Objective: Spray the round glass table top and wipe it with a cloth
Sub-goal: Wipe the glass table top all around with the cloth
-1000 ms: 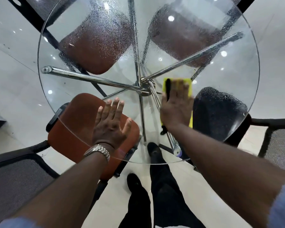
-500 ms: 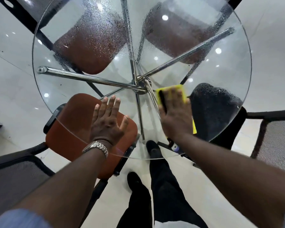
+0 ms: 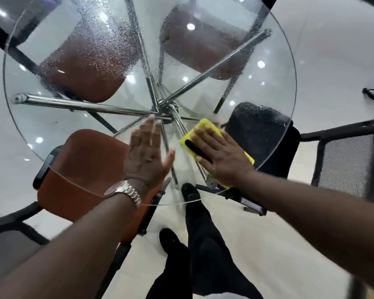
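The round glass table top (image 3: 37, 126) fills the upper view; spray droplets cover its far half, while the near part looks smooth. My right hand (image 3: 220, 156) lies flat on a yellow cloth (image 3: 205, 126), pressing it onto the glass near the table's front right. The cloth's far corner and near edge show around my fingers. My left hand (image 3: 147, 152) rests flat on the glass beside it, fingers spread, a metal watch on the wrist. No spray bottle is in view.
Chrome legs (image 3: 84, 105) meet at a hub under the glass. Orange-seated chairs (image 3: 84, 160) stand at the near left and far side, a black chair (image 3: 257, 130) at the right, a mesh chair (image 3: 345, 160) beyond it. My legs and shoes (image 3: 190, 194) stand at the table's near edge.
My right hand has drawn the yellow cloth toward me and to the right across the glass. My left hand has slid rightward toward the table's centre. The camera has shifted closer.
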Motion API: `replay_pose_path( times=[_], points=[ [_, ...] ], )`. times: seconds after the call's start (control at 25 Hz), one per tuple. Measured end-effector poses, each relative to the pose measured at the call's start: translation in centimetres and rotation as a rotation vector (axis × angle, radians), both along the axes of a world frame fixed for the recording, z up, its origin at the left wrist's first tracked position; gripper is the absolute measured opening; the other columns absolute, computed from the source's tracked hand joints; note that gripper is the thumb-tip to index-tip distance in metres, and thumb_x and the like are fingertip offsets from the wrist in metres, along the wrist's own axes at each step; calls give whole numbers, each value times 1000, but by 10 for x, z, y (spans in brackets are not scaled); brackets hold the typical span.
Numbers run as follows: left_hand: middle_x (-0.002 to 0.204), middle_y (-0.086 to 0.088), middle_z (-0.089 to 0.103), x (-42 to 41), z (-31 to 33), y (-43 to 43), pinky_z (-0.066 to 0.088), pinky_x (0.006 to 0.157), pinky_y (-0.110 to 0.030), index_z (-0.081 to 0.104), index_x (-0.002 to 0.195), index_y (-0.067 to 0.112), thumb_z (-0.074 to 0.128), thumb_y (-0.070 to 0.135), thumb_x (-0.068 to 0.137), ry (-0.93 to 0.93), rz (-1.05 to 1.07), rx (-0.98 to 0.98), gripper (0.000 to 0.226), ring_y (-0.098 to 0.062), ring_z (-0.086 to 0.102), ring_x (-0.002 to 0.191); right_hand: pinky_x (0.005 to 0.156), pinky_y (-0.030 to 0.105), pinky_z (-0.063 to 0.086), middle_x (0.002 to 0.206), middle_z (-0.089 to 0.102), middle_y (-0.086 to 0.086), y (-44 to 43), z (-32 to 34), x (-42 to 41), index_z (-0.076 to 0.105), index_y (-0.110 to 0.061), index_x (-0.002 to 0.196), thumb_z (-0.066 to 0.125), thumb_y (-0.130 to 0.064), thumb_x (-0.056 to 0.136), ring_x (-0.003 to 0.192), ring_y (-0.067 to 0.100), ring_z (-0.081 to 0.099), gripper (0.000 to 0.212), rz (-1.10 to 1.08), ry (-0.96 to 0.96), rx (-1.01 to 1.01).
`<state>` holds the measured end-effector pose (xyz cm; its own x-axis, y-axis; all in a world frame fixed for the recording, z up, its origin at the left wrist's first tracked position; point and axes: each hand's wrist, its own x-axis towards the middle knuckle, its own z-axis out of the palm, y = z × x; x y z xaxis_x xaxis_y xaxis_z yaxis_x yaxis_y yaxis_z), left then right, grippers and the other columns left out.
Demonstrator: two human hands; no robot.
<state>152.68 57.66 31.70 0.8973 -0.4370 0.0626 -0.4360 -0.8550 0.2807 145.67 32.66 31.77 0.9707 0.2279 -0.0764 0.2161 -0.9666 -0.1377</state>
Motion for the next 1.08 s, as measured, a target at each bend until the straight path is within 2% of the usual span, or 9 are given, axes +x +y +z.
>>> replay_pose_path(
  times=[0.08, 0.12, 0.24, 0.32, 0.52, 0.76, 0.96, 1.0, 1.08],
  points=[
    [173, -11, 8, -8, -11, -26, 16, 128, -51, 18, 164, 9, 42, 54, 102, -1, -171, 3, 81, -28, 10, 160, 135, 43, 7, 179, 15, -7, -51, 4, 27, 18, -37, 169, 32, -56, 111, 166, 16, 10, 63, 270, 24, -59],
    [174, -8, 6, -12, -17, -31, 16, 128, -51, 16, 164, 10, 41, 55, 102, -11, -197, 24, 81, -26, 7, 161, 135, 44, 9, 179, 16, -7, -71, 1, 42, 18, -38, 169, 32, -55, 111, 166, 16, 10, 62, 176, 29, -49],
    [174, -5, 7, -13, -22, -33, 16, 128, -52, 17, 165, 14, 43, 55, 102, -48, -214, 74, 79, -24, 7, 161, 132, 51, 17, 179, 17, -3, -71, -6, 41, 20, -30, 171, 32, -51, 112, 166, 18, 12, 63, -599, -82, 37],
    [174, -4, 8, -13, -17, -32, 18, 127, -52, 17, 165, 16, 43, 53, 101, -18, -241, 104, 78, -22, 7, 161, 132, 54, 16, 179, 18, 0, -37, -12, 10, 21, -25, 171, 35, -48, 112, 166, 23, 15, 65, -776, -105, 34],
    [173, -3, 15, -12, -21, -35, 19, 127, -51, 24, 164, 17, 43, 53, 100, -4, -236, 109, 76, -22, 11, 160, 135, 46, 7, 179, 6, -7, -112, -1, 18, 8, -36, 171, 24, -59, 112, 167, 19, 7, 65, 145, 44, -106],
    [173, -3, 15, -12, -18, -36, 19, 128, -51, 24, 164, 17, 41, 54, 99, 16, -234, 104, 76, -21, 12, 160, 132, 56, 17, 180, 10, 0, -72, -13, 9, 14, -26, 172, 27, -54, 109, 166, 23, 11, 69, -864, -113, 15],
    [173, 0, 14, -13, -19, -36, 15, 129, -48, 23, 164, 20, 39, 57, 100, 51, -213, 103, 76, -19, 11, 160, 134, 53, 13, 180, 13, -2, -113, -3, 15, 19, -28, 172, 32, -55, 111, 166, 20, 7, 67, -26, 23, -87],
    [173, 1, 14, -12, -21, -36, 15, 129, -48, 23, 164, 20, 40, 57, 100, 44, -218, 101, 76, -19, 11, 160, 134, 54, 15, 180, 14, -2, -135, -4, 30, 20, -31, 171, 31, -56, 111, 166, 19, 6, 66, -52, 25, -97],
    [173, 2, 13, -12, -20, -37, 14, 129, -47, 21, 164, 22, 40, 58, 100, 42, -215, 96, 77, -19, 10, 160, 131, 55, 20, 180, 14, -2, -148, -5, 38, 19, -31, 171, 28, -56, 110, 167, 20, 9, 67, -514, -38, -31]
  ],
)
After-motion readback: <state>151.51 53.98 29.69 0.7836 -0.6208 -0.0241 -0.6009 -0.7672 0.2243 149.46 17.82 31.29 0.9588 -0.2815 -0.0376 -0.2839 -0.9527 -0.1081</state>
